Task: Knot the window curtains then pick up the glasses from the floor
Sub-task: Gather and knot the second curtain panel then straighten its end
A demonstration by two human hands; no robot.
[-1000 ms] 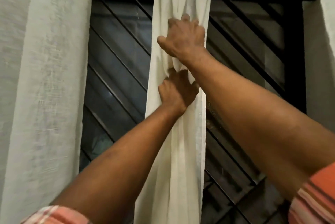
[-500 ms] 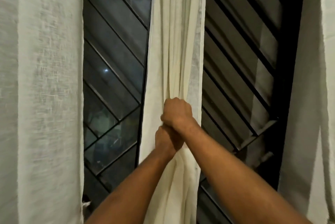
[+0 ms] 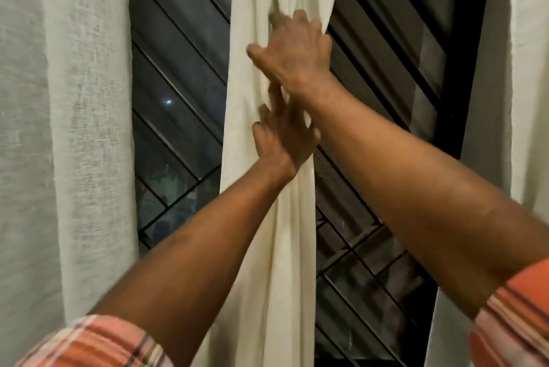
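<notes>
Shifted up and apart from the stacked clench. Clutching the curtain (image 3: 285, 247) with the right hand (image 3: 292, 51) above, left hand (image 3: 282, 136) straight-fingered against it just below, presumably bunching for knotting. Glasses unseen.

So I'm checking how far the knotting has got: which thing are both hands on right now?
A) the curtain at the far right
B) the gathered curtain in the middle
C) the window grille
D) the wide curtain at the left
B: the right hand grips the middle curtain round its right edge, and the left hand lies against it just below; no knot shows in it.
</notes>
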